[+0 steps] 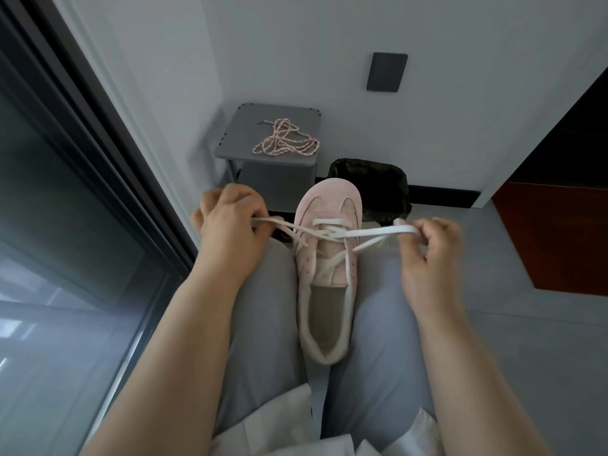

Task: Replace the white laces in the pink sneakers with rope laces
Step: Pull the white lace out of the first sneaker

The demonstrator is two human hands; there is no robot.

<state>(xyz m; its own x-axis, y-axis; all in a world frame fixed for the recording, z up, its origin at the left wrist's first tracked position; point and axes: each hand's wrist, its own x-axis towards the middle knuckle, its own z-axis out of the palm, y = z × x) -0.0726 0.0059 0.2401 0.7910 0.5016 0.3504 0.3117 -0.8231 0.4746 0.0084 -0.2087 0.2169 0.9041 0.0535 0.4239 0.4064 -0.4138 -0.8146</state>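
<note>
White lace (378, 232) ends sit pinched in our hands: left hand (230, 218) and right hand (434, 248) held wide apart, either side of the pink sneaker (325, 205), which lies between our thighs, toe pointing away. Beyond it, rope laces (284, 143) lie tangled on a grey shelf (237, 126) — just beside a black bin (371, 179).

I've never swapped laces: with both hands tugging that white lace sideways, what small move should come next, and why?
Probably pull the white lace free of the next pair of eyelets. The left hand and right hand each pinch a strand, yet it still crosses the pink sneaker near the toe; the rope laces wait on the shelf.
</note>
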